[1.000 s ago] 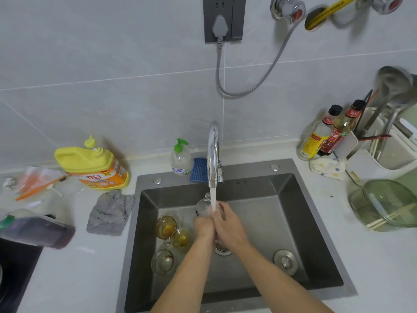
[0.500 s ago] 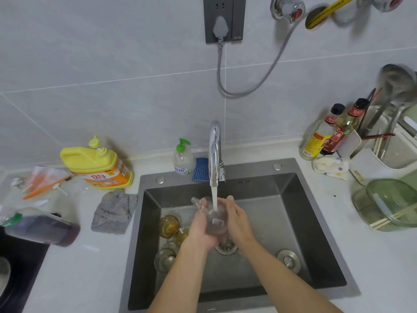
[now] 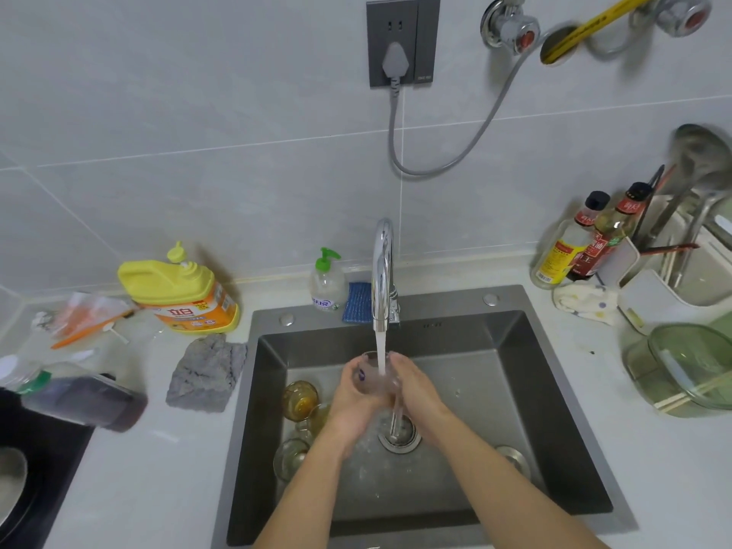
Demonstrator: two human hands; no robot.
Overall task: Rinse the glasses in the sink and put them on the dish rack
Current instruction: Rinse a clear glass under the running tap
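Both hands are wrapped round one clear glass point(image 3: 372, 380) under the faucet point(image 3: 383, 271) stream, mid-sink point(image 3: 455, 301). The left hand point(image 3: 350, 410) curls round its 9 o'clock side and the right hand point(image 3: 418, 392) round its 3 o'clock side.

The glass is wet, so it could slip from the grip. A drop would likely land it on the drain point(image 3: 400, 437), or on the amber glasses point(image 3: 300, 399) lying just at 9 o'clock of the hands, and could chip either. The stream could also splash over the rim onto the worktop point(image 3: 594, 410). The dish rack point(image 3: 653, 299) sits well off at 2 o'clock, so the glass will be carried there dripping.

Half a second ago the glass leaned with its mouth toward 10 o'clock. Now it stands more upright and its mouth catches the stream.
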